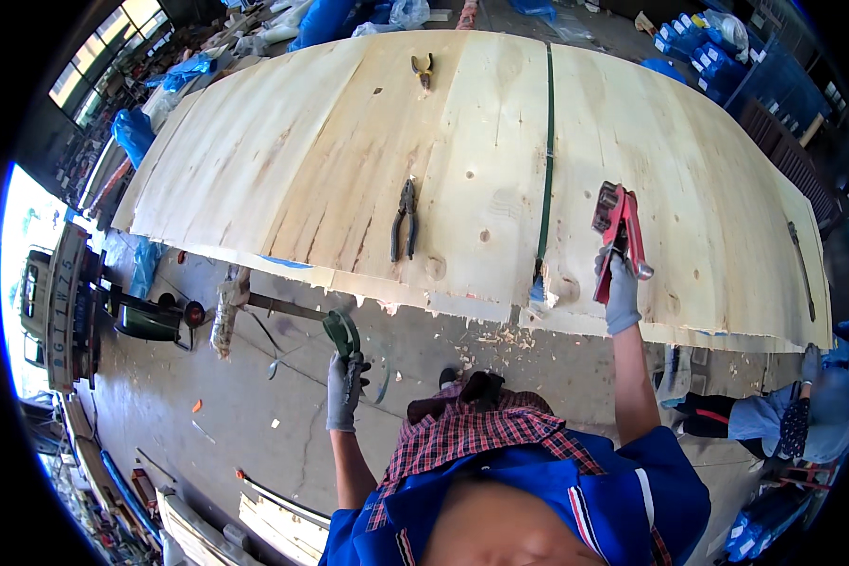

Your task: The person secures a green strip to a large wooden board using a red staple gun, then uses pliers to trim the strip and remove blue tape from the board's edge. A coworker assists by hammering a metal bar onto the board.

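Note:
My right hand [622,294], gloved in grey, is wrapped round the handle of a red strapping tool [619,226] above the near part of a stack of pale wood veneer sheets [500,104]. Off the near edge, my left hand [343,391], also gloved, grips a looped length of green strapping band [341,332]. Another green strap [548,141] runs across the stack from the far edge to the near edge, left of the red tool. Dark-handled pliers [405,222] lie on the sheets, and yellow-handled pincers [424,71] rest farther back.
A thin dark bar [802,269] lies on the stack's right end. Another person [788,415] stands at the far right. Wood chips [500,349] litter the concrete floor below the ragged near edge. Long boards [278,524] lie at lower left.

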Demonstrator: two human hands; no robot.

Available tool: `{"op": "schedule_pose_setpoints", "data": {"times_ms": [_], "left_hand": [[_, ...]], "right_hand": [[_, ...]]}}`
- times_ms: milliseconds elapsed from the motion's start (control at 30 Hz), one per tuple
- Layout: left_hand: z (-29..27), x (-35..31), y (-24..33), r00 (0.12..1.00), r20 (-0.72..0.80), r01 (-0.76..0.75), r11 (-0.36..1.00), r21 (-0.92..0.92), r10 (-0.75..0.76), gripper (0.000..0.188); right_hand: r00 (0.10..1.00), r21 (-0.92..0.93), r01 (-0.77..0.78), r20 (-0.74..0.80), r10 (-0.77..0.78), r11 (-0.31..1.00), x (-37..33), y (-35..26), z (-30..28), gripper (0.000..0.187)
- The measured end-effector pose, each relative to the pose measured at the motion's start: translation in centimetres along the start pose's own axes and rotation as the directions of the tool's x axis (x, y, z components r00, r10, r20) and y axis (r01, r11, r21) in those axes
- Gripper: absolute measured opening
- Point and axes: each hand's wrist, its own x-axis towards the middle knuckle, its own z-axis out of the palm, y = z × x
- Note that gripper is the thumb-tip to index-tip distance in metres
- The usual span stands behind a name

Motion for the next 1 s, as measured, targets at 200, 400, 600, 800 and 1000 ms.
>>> {"op": "schedule_pose_setpoints", "data": {"times_ms": [200, 400, 600, 800, 1000], "left_hand": [[-0.3, -1.3, -1.1, 0.959, -0.248, -0.072, 0.962, 0.263, 0.14, 0.024], [-1.2, 1.1, -1.5, 0.792, -0.267, -0.22, 0.665, 0.714, 0.549, 0.025], [3.2, 4.3, 6.9, 0.887, -0.163, -0.396, 0.893, 0.215, 0.432, 0.027], [3.1, 8.4, 4.4, 0.926, 0.037, -0.377, 0.922, 0.088, 0.375, 0.03], [0.3, 12.8, -2.0, 0.969, 0.169, -0.201, 0.974, 0.104, 0.182, 0.04]], "right_hand": [[0.92, 0.297, -0.389, 0.18, 0.349, 0.872, 5.9, -0.4, -1.7, 0.031], [0.555, -0.247, -0.648, 0.494, 0.669, 0.72, -5.5, 1.1, 6.0, 0.04], [0.799, -0.53, 0.383, 0.601, 0.016, 0.757, -5.7, 2.3, 18.6, 0.044], [0.772, -0.756, 0.631, 0.634, -0.047, 0.175, -5.1, 10.7, 30.8, 0.064], [0.817, -0.836, 0.547, 0.545, 0.188, 0.048, -4.0, 10.7, 32.7, 0.055]]}}
